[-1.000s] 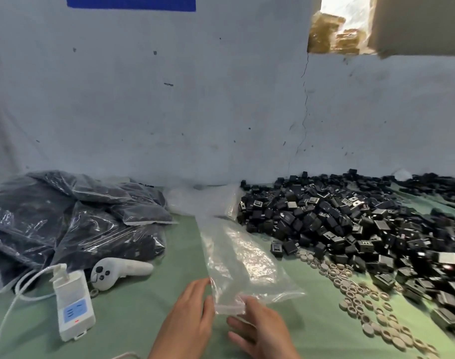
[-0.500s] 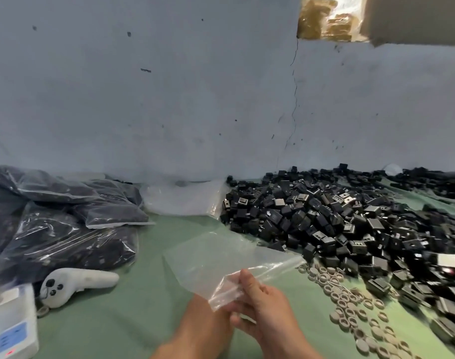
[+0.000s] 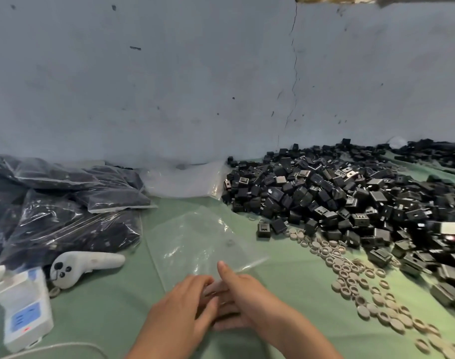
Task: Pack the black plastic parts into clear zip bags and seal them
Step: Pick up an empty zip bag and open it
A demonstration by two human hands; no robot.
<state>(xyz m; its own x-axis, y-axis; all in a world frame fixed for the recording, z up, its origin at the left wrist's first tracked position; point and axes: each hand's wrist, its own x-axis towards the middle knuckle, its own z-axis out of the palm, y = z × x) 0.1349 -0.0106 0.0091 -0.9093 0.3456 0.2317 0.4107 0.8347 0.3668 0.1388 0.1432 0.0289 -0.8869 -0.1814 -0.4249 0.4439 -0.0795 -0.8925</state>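
The left hand (image 3: 179,307) and right hand (image 3: 243,297) pinch the mouth of the limp, slippery clear zip bag (image 3: 195,242), likely best gripped at its stiffer zip strip

White controller (image 3: 89,263) lies at left on green cloth (image 3: 112,307); white box device (image 3: 24,309) just beside it; beige rings (image 3: 350,278) scattered at right; cracked wall (image 3: 169,86) behind.
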